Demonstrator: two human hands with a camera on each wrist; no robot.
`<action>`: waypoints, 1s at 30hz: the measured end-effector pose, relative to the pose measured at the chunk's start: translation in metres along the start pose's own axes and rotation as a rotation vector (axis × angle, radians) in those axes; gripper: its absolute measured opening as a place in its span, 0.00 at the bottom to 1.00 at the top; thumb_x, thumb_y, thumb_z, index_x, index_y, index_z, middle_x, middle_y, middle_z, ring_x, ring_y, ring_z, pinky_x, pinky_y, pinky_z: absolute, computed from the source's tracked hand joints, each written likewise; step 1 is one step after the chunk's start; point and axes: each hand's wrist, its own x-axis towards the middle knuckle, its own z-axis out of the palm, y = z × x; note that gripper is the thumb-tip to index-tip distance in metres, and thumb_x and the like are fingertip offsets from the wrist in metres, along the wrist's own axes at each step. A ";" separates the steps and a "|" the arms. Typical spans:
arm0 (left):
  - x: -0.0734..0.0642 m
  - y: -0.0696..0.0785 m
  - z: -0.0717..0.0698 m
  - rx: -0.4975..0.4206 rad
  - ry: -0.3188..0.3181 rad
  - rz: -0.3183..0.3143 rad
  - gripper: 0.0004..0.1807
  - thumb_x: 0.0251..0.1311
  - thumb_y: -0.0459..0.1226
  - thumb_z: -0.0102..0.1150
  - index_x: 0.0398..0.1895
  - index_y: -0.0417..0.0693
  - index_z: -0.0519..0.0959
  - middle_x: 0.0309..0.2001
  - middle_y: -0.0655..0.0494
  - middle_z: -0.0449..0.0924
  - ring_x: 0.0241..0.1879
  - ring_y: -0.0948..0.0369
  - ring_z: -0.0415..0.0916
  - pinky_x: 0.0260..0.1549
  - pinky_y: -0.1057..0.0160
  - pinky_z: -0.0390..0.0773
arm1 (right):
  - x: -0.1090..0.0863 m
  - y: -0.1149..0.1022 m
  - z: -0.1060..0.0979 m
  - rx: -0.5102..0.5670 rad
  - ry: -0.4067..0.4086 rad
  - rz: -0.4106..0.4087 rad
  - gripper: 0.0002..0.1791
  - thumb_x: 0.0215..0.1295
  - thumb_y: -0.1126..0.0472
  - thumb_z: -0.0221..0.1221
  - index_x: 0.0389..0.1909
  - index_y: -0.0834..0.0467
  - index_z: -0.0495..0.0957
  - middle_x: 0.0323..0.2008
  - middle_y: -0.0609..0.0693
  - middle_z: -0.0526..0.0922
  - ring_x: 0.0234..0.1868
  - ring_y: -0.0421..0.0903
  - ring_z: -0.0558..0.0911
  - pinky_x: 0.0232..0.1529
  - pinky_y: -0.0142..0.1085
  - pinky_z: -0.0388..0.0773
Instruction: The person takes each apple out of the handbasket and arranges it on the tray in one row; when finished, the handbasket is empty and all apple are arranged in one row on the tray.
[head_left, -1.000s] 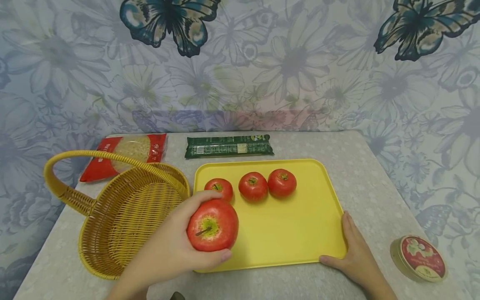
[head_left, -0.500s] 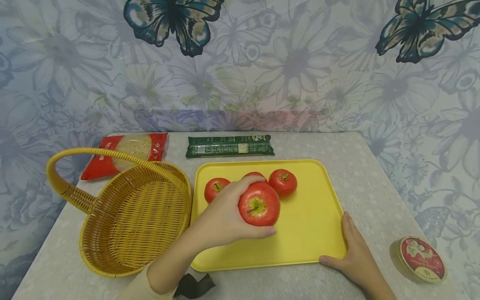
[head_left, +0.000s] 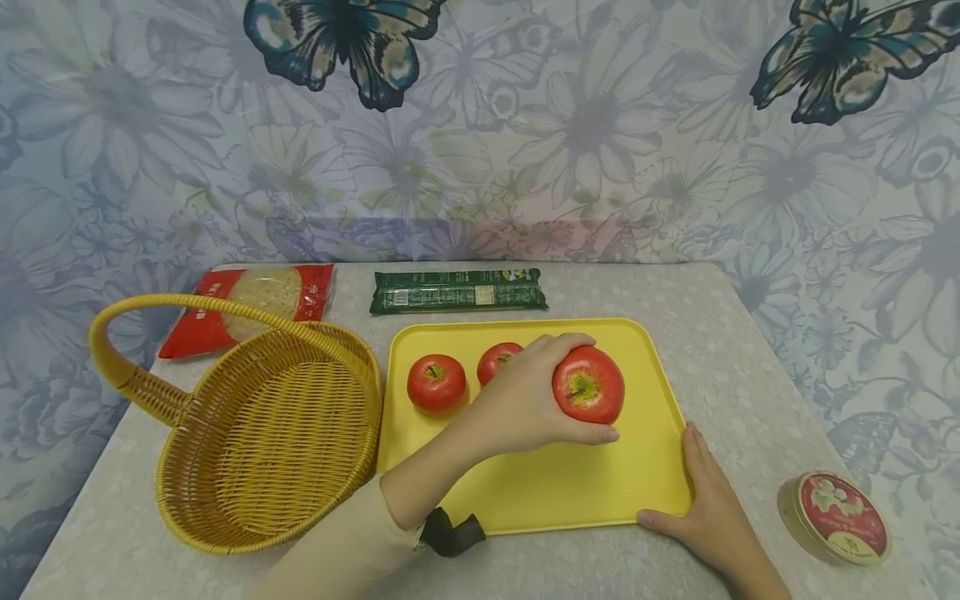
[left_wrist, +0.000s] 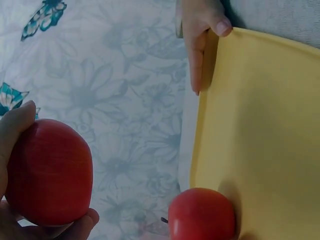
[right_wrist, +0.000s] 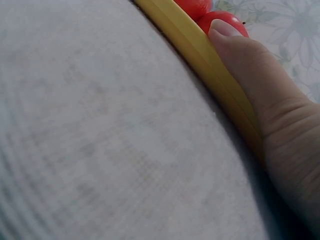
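My left hand (head_left: 525,396) grips a red apple (head_left: 588,386), thumb on the near side and fingers on the far side, over the right half of the yellow tray (head_left: 577,492). On the tray's left lies another apple (head_left: 437,384). A further apple (head_left: 497,360) is partly covered by my left hand. The left wrist view also has an apple (left_wrist: 201,215) on the tray below the held one; in the head view, the hand and held apple hide it. My right hand (head_left: 708,512) holds the tray's near right corner, thumb (right_wrist: 255,70) at the front rim and fingers along the right side.
A yellow wicker basket (head_left: 176,467) with a tall handle stands close against the tray's left side. Behind lie a red bag (head_left: 258,304) with pale contents and a green packet (head_left: 459,292). A round tin (head_left: 840,517) sits at the right. A patterned wall closes off the back.
My left hand has carried the apple rightward and a little away from me across the tray, uncovering the leftmost apple. My right hand stays at the tray corner.
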 end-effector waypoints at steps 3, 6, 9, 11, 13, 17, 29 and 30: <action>0.013 0.003 0.007 0.056 0.000 0.022 0.53 0.38 0.66 0.73 0.71 0.68 0.63 0.58 0.66 0.72 0.51 0.66 0.76 0.44 0.61 0.81 | 0.002 -0.002 -0.001 -0.003 -0.019 0.021 0.75 0.44 0.40 0.76 0.79 0.57 0.31 0.79 0.64 0.37 0.77 0.70 0.45 0.75 0.63 0.41; 0.026 0.004 0.014 0.128 0.018 0.043 0.53 0.39 0.68 0.72 0.72 0.68 0.63 0.60 0.66 0.73 0.55 0.64 0.76 0.49 0.58 0.80 | 0.003 -0.004 -0.002 -0.002 -0.038 0.040 0.76 0.44 0.39 0.76 0.79 0.57 0.30 0.79 0.64 0.36 0.77 0.70 0.45 0.71 0.68 0.45; 0.039 0.004 0.020 0.176 0.036 0.066 0.54 0.39 0.69 0.71 0.72 0.67 0.63 0.62 0.66 0.73 0.59 0.62 0.73 0.57 0.54 0.75 | 0.003 -0.005 -0.003 -0.003 -0.046 0.047 0.75 0.44 0.38 0.75 0.79 0.57 0.30 0.79 0.63 0.36 0.77 0.70 0.45 0.70 0.70 0.46; 0.047 0.004 0.024 0.186 0.040 0.076 0.54 0.39 0.68 0.71 0.72 0.66 0.63 0.63 0.65 0.73 0.60 0.62 0.72 0.61 0.52 0.71 | 0.003 -0.005 -0.003 -0.003 -0.040 0.040 0.75 0.44 0.39 0.75 0.79 0.58 0.31 0.79 0.64 0.36 0.77 0.71 0.45 0.70 0.70 0.46; 0.055 0.004 0.028 0.188 0.036 0.085 0.54 0.40 0.67 0.72 0.72 0.64 0.63 0.62 0.65 0.73 0.60 0.62 0.71 0.62 0.51 0.69 | 0.003 -0.005 -0.003 -0.005 -0.040 0.040 0.75 0.45 0.39 0.75 0.79 0.58 0.31 0.79 0.63 0.36 0.77 0.70 0.45 0.70 0.69 0.46; 0.070 0.004 0.036 0.196 0.017 0.080 0.54 0.40 0.67 0.71 0.73 0.64 0.62 0.63 0.65 0.73 0.60 0.63 0.70 0.59 0.53 0.73 | 0.003 -0.005 -0.004 -0.010 -0.051 0.052 0.75 0.45 0.38 0.75 0.79 0.57 0.30 0.79 0.62 0.36 0.77 0.69 0.45 0.70 0.69 0.46; 0.107 0.007 0.061 0.285 -0.051 0.043 0.54 0.42 0.66 0.71 0.74 0.65 0.60 0.61 0.64 0.69 0.54 0.65 0.73 0.52 0.61 0.80 | 0.002 -0.002 -0.003 -0.002 -0.036 0.036 0.75 0.46 0.40 0.75 0.79 0.57 0.30 0.79 0.64 0.36 0.77 0.71 0.45 0.70 0.69 0.45; 0.109 0.007 0.063 0.298 -0.050 0.030 0.54 0.42 0.67 0.71 0.74 0.65 0.60 0.61 0.63 0.69 0.54 0.65 0.73 0.52 0.60 0.80 | 0.003 -0.002 -0.003 -0.002 -0.040 0.041 0.75 0.46 0.40 0.75 0.79 0.57 0.30 0.79 0.64 0.36 0.77 0.71 0.45 0.70 0.70 0.46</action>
